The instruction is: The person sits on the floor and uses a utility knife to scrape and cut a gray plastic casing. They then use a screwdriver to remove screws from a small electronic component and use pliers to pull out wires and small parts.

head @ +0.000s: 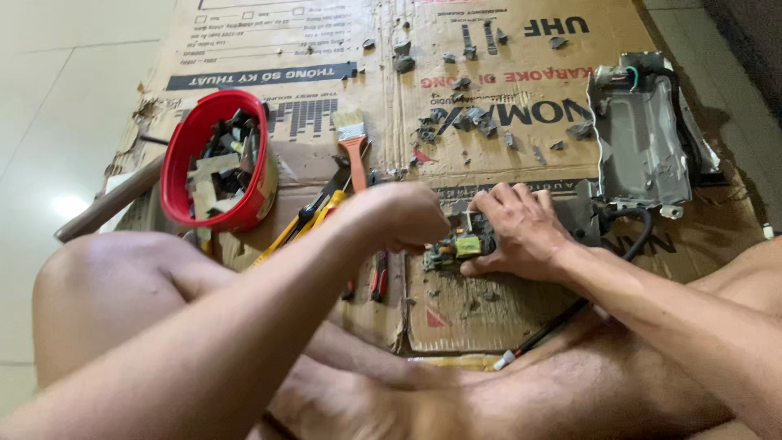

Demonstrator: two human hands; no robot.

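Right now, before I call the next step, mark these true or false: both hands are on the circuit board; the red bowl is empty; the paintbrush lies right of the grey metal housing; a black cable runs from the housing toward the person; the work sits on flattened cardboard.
1. Both hands are on the circuit board. True: the left hand and the right hand close in on it from either side.
2. The red bowl is empty. False: it holds dark and pale scrap pieces.
3. The paintbrush lies right of the grey metal housing. False: it lies to the left, near the bowl.
4. A black cable runs from the housing toward the person. True.
5. The work sits on flattened cardboard. True.
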